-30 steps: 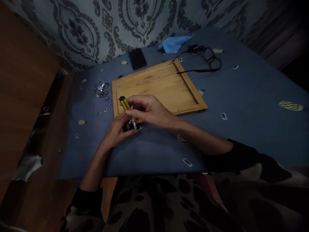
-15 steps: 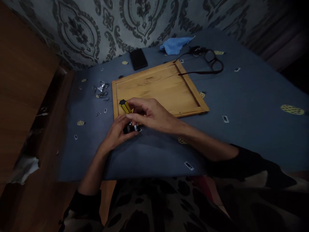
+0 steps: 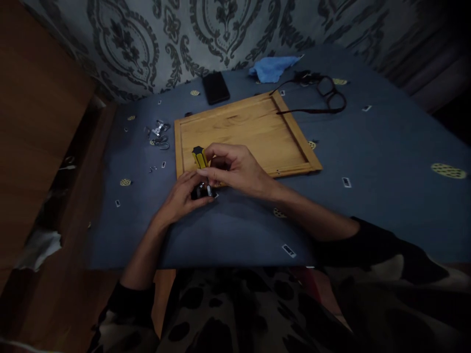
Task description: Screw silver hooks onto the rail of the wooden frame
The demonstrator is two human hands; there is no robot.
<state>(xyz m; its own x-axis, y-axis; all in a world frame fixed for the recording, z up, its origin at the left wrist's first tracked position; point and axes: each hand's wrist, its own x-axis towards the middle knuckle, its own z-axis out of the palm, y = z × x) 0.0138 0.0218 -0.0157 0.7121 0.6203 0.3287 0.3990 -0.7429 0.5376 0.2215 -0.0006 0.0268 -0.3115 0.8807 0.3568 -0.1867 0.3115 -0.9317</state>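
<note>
A screwdriver [image 3: 199, 158] with a yellow and black handle stands nearly upright in my right hand [image 3: 239, 171], whose thumb and fingers are closed around the handle. My left hand [image 3: 182, 196] curves around a small dark part with shiny metal [image 3: 203, 191] at the near left edge of the wooden panel [image 3: 228, 127]. What kind of part it is I cannot make out. The panel, framed by a raised wooden border, lies flat on the blue cloth. My fingers hide the screwdriver's tip.
Several metal hinge-like pieces [image 3: 159, 132] lie left of the panel, with small screws [image 3: 152, 169] nearer to me. Behind it are a black phone-like object [image 3: 215, 88] and a blue cloth [image 3: 274, 68]. Eyeglasses [image 3: 327, 93] rest partly over the panel's right corner.
The screwdriver handle has gone from leaning left to nearly upright, and my right hand has turned slightly with it. My left hand stays around the dark part. The whole view has shifted a little.
</note>
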